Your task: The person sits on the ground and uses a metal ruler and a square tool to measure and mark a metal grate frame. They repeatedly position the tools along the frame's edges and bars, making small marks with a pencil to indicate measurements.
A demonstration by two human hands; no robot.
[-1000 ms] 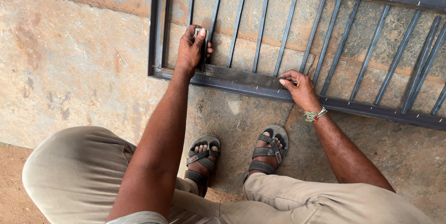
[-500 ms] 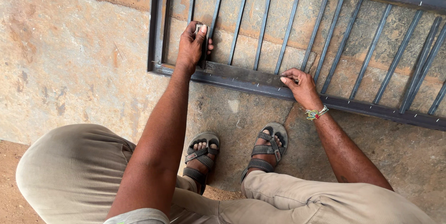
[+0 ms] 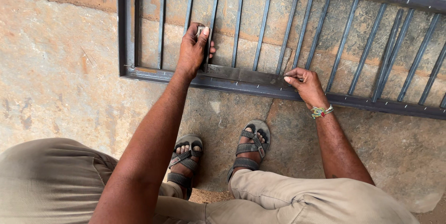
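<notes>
A dark metal grille frame (image 3: 127, 33) with several slanted bars lies flat on the concrete floor. A flat steel strip (image 3: 246, 74) rests along its near rail. My left hand (image 3: 194, 50) presses down at the strip's left end, and its fingers close on a small pale piece, perhaps chalk, held against a bar. My right hand (image 3: 304, 84) pinches the strip's right end with its fingertips. A beaded band is on that wrist.
My sandalled feet (image 3: 186, 163) stand on the concrete (image 3: 60, 75) just in front of the frame's near rail. My bent knees in beige trousers fill the bottom of the view. Bare earth shows at the bottom right corner.
Both hands keep the same hold. The view has drifted slightly; the strip and frame look unmoved.
</notes>
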